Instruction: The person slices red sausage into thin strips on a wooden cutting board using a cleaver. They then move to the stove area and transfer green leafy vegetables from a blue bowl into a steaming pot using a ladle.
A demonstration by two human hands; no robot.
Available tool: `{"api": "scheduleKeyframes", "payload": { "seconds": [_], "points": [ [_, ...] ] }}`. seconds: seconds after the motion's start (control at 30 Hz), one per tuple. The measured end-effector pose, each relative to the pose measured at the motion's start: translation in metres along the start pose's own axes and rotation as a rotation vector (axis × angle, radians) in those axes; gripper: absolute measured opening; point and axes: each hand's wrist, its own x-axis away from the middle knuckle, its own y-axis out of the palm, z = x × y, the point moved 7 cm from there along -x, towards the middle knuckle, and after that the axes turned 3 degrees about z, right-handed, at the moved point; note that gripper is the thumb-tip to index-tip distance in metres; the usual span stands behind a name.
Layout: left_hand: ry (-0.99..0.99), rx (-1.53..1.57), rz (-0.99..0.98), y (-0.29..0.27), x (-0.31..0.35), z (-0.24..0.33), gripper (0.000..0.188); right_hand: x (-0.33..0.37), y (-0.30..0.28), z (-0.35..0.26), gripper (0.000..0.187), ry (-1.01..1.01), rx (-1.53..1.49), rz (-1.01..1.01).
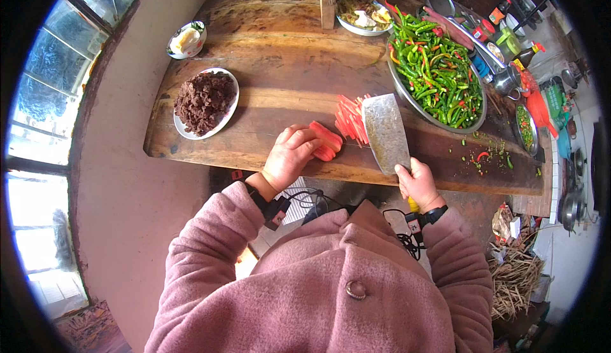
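Now: L hand (287, 157) lay on the carrot slices (328, 142), fingers bent and close together, holding the stack down at its L end. R hand (417, 182) was closed round the handle of a cleaver (387, 135); blade pointed away from the body, broad face visible from above. Slices sat near the front edge of the wooden bench (280, 67), approx. centre, between L hand and blade. Thin carrot strips (348, 119) lay just beyond them, R ends next to the blade; contact w/ steel: can't tell. Surroundings: lg. metal basin (405, 96) to the R, heaped w/ green + some red chillies (436, 73); chilli scraps (482, 156) scattered on the bench near it. To the L, white plate (233, 98) w/ dark brown shreds (202, 102); small bowl (196, 49) behind it.
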Motion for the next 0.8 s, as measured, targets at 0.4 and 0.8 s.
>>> {"api": "scheduleKeyframes", "payload": {
  "seconds": [0.4, 0.8],
  "points": [
    [-0.116, 0.018, 0.043, -0.037, 0.018, -0.032, 0.031, -0.001, 0.002, -0.004, 0.013, 0.059, -0.064, 0.002],
    [-0.074, -0.192, 0.020, -0.026, -0.001, -0.024, 0.035, -0.004, 0.001, 0.000, 0.012, 0.046, -0.059, 0.007]
  ]
}}
